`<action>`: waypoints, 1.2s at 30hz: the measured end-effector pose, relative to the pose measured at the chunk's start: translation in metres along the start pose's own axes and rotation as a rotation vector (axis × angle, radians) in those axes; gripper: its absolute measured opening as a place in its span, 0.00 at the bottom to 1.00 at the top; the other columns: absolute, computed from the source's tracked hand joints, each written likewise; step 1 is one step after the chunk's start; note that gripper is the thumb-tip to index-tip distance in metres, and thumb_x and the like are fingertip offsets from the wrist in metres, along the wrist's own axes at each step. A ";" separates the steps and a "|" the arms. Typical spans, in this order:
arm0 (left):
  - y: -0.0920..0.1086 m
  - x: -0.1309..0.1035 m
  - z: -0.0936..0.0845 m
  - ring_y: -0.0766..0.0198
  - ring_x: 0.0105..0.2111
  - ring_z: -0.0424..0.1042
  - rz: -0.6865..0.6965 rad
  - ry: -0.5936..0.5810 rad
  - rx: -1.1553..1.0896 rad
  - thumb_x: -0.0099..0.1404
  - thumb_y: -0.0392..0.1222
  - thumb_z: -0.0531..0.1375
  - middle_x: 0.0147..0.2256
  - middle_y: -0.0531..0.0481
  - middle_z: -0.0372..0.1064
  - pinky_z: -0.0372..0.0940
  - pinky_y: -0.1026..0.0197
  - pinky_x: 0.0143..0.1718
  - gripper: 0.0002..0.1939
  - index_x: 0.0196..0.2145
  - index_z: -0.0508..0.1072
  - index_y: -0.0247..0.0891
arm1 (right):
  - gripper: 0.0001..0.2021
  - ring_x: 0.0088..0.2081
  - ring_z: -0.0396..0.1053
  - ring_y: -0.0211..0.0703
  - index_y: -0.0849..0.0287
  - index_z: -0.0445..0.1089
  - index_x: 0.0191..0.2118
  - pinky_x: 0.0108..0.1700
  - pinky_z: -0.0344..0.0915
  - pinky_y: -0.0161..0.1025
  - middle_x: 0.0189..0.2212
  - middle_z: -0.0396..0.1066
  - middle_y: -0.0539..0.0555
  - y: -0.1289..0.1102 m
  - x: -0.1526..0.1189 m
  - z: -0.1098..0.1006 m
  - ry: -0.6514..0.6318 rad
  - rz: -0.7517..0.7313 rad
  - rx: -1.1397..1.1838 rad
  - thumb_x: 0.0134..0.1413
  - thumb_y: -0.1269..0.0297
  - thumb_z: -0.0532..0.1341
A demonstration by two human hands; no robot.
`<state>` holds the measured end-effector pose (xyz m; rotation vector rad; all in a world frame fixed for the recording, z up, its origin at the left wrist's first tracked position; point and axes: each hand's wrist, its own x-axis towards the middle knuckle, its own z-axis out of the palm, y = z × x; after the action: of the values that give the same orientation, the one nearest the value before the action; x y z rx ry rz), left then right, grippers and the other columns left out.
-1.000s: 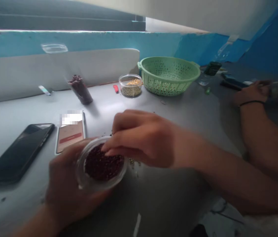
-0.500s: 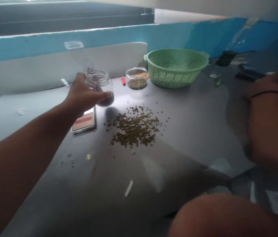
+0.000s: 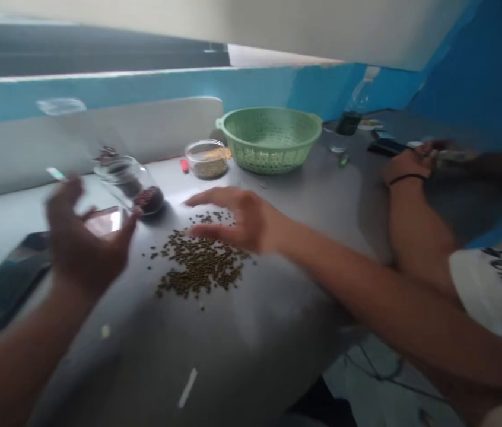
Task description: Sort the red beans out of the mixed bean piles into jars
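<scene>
A clear jar [image 3: 129, 184] with dark red beans in its bottom leans to one side on the table at the left. Close in front of it is my left hand [image 3: 88, 237], blurred, fingers apart and holding nothing. My right hand [image 3: 237, 219] hovers over a spread of small green-brown beans [image 3: 202, 267], its thumb and fingers apart with nothing between them. Behind the beans stands a round clear tub [image 3: 207, 163] with green and orange contents. Partly hidden by my left hand, a phone with a lit screen [image 3: 108, 220] lies beside the jar.
A green basket [image 3: 273, 145] stands at the back. Behind the jar is a tall clear container [image 3: 62, 107]. A dark phone [image 3: 8, 279] lies at the far left. At the right, another person's forearm [image 3: 415, 219] rests on the table. A paper strip [image 3: 187, 387] lies in front.
My left hand has let go of the jar and drawn back towards me. The jar now leans. My right hand has come in over the beans. The view has swung right.
</scene>
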<state>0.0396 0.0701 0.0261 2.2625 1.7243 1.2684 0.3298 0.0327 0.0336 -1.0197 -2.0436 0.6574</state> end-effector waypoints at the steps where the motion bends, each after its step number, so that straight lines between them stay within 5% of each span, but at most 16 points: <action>1: 0.004 -0.017 -0.006 0.33 0.67 0.63 0.044 -0.111 0.003 0.63 0.69 0.63 0.68 0.25 0.58 0.66 0.30 0.65 0.51 0.69 0.57 0.27 | 0.35 0.69 0.65 0.56 0.53 0.73 0.65 0.73 0.58 0.55 0.67 0.70 0.58 0.014 0.015 -0.002 -0.051 -0.018 -0.022 0.62 0.36 0.64; 4: 0.013 -0.054 -0.008 0.37 0.64 0.70 0.080 -0.308 0.032 0.62 0.78 0.58 0.65 0.33 0.68 0.66 0.35 0.67 0.51 0.67 0.64 0.34 | 0.41 0.74 0.56 0.60 0.61 0.63 0.72 0.75 0.51 0.59 0.74 0.57 0.67 0.055 0.058 0.007 -0.279 0.021 -0.146 0.64 0.38 0.64; 9: 0.013 -0.055 0.022 0.30 0.73 0.54 -0.046 -0.462 0.126 0.68 0.77 0.48 0.71 0.17 0.54 0.55 0.27 0.71 0.56 0.71 0.55 0.20 | 0.39 0.77 0.49 0.61 0.62 0.62 0.73 0.77 0.46 0.58 0.75 0.51 0.65 0.079 0.093 0.035 -0.507 -0.066 -0.261 0.66 0.42 0.64; 13: 0.013 -0.051 0.036 0.33 0.75 0.46 -0.024 -0.586 0.131 0.66 0.79 0.50 0.73 0.21 0.49 0.47 0.30 0.74 0.59 0.72 0.54 0.21 | 0.35 0.76 0.51 0.56 0.66 0.64 0.71 0.77 0.47 0.53 0.74 0.55 0.68 0.064 0.062 0.044 -0.587 -0.283 -0.162 0.69 0.46 0.63; 19: 0.015 -0.062 0.021 0.42 0.75 0.50 0.144 -0.756 -0.003 0.59 0.82 0.56 0.75 0.36 0.50 0.49 0.39 0.76 0.60 0.73 0.56 0.34 | 0.28 0.71 0.63 0.50 0.67 0.74 0.64 0.75 0.54 0.43 0.65 0.71 0.65 0.033 0.000 0.032 -0.479 -0.401 0.020 0.71 0.49 0.60; 22: 0.009 -0.057 0.017 0.43 0.74 0.54 0.173 -0.747 -0.057 0.65 0.79 0.52 0.74 0.36 0.52 0.52 0.37 0.74 0.54 0.74 0.54 0.36 | 0.26 0.64 0.72 0.52 0.59 0.76 0.61 0.70 0.63 0.50 0.61 0.76 0.62 0.047 0.008 0.007 -0.296 -0.269 -0.057 0.71 0.45 0.60; 25: 0.001 -0.038 0.022 0.41 0.75 0.51 0.178 -0.714 -0.076 0.68 0.76 0.49 0.75 0.32 0.48 0.51 0.33 0.74 0.52 0.75 0.51 0.34 | 0.34 0.71 0.63 0.57 0.60 0.69 0.68 0.73 0.56 0.59 0.69 0.66 0.66 0.077 0.024 -0.021 -0.078 0.096 -0.208 0.72 0.39 0.54; 27: -0.002 -0.021 0.030 0.38 0.75 0.50 0.191 -0.729 -0.080 0.67 0.77 0.49 0.75 0.30 0.47 0.50 0.31 0.73 0.54 0.74 0.52 0.32 | 0.44 0.75 0.53 0.64 0.67 0.64 0.71 0.75 0.49 0.63 0.73 0.55 0.72 0.092 0.028 -0.029 -0.154 0.206 -0.294 0.67 0.32 0.55; 30: -0.001 -0.001 0.043 0.39 0.75 0.51 0.237 -0.785 -0.105 0.65 0.78 0.52 0.74 0.31 0.49 0.50 0.33 0.74 0.54 0.73 0.56 0.34 | 0.49 0.77 0.47 0.64 0.68 0.61 0.73 0.77 0.42 0.62 0.75 0.49 0.72 0.093 0.015 -0.020 -0.311 0.139 -0.319 0.64 0.28 0.54; 36: 0.013 -0.003 0.039 0.42 0.72 0.59 0.377 -0.901 -0.235 0.64 0.72 0.60 0.72 0.37 0.57 0.53 0.35 0.73 0.45 0.69 0.65 0.40 | 0.49 0.76 0.50 0.61 0.67 0.60 0.74 0.77 0.45 0.59 0.75 0.51 0.71 0.035 -0.034 0.012 -0.425 -0.041 -0.179 0.62 0.30 0.59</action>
<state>0.0735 0.0788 0.0046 2.4685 0.8195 0.2929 0.3491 0.0231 -0.0116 -0.9981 -2.5236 0.7281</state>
